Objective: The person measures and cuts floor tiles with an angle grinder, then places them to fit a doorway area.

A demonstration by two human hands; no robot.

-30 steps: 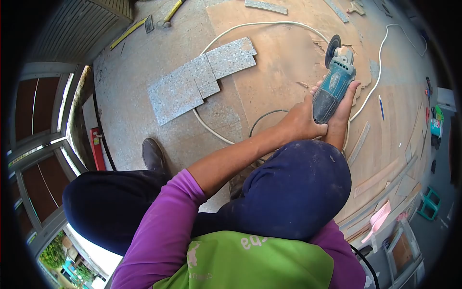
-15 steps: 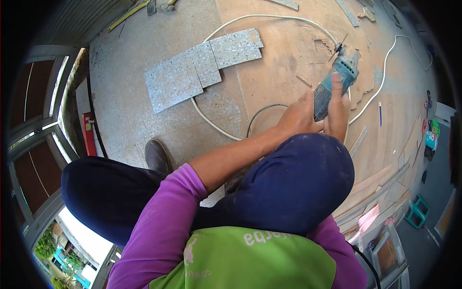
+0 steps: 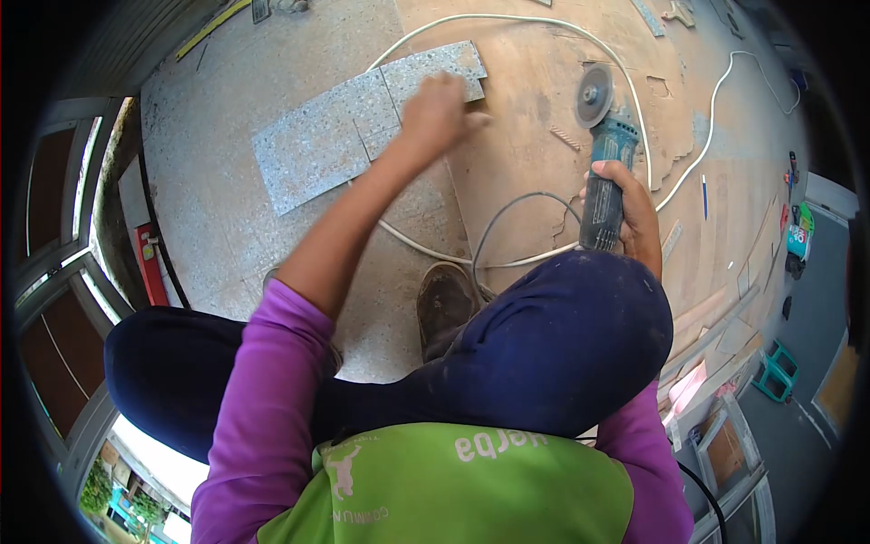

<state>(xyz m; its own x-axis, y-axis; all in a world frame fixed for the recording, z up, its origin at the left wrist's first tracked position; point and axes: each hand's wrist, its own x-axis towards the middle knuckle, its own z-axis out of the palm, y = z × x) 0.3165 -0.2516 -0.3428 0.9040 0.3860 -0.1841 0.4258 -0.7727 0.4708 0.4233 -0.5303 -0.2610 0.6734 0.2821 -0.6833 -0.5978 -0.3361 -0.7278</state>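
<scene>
My right hand point(image 3: 634, 210) grips the dark body of a teal angle grinder point(image 3: 613, 145), fingers wrapped round it and thumb on top. The grinder points away from me, its round cutting disc point(image 3: 594, 94) facing up at the far end. My left hand point(image 3: 437, 116) is stretched out over the speckled grey tile pieces point(image 3: 313, 140). Its thumb stands apart from the fingers, which bend down and overlap the cut piece point(image 3: 458, 60) at the right end. The fingertips are hidden behind the hand.
A white cable point(image 3: 507, 16) loops over the floor around the tile and grinder. Beyond it lie a blue pencil point(image 3: 705, 198) and a drill bit point(image 3: 564, 138). A red level point(image 3: 150, 265) stands by the left wall. A green stool point(image 3: 777, 372) is at the right.
My left hand has left the grinder and reached left over the tile. The grinder has turned in my right hand, so the disc, edge-on before, now shows its face. My view has shifted slightly.
</scene>
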